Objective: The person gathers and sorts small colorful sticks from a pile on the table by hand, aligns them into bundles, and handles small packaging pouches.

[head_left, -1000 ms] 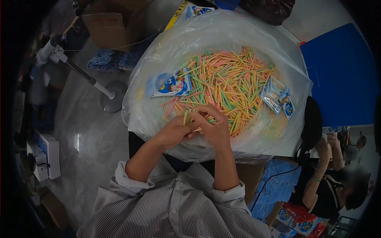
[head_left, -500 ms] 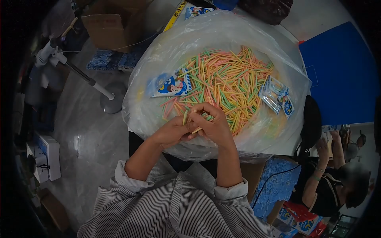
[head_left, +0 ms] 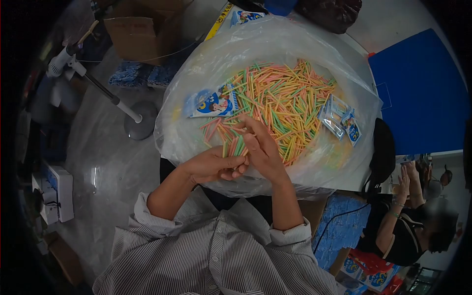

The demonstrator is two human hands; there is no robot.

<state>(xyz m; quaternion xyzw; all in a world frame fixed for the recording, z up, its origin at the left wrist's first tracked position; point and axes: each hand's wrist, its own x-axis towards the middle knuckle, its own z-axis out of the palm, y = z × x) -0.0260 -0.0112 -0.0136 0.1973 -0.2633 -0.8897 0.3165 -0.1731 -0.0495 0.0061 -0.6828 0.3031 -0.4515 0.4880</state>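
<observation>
Several pastel sticks (head_left: pixel 237 146) in green, pink and yellow stand in a row in my left hand (head_left: pixel 212 164), its thumb pressed across them. My right hand (head_left: pixel 264 155) is right beside them, fingers raised and apart, near the sticks' right side; its palm side is partly hidden. Beyond both hands a large heap of similar sticks (head_left: pixel 280 108) lies in a wide clear plastic bag (head_left: pixel 191 64). A blue and white printed packet (head_left: pixel 216 102) rests at the heap's left side, and clear and blue packets (head_left: pixel 339 118) lie at its right.
A blue board (head_left: pixel 418 91) and a black object (head_left: pixel 381 155) are at the right. Another person (head_left: pixel 393 221) sits at the lower right, hands raised, near a red bag (head_left: pixel 366 263). At the left are a stand (head_left: pixel 115 101) and a cardboard box (head_left: pixel 132 39).
My right hand has opened and drawn slightly away from the bundle, its fingers lifting. The sticks in my left hand now show more fully, side by side.
</observation>
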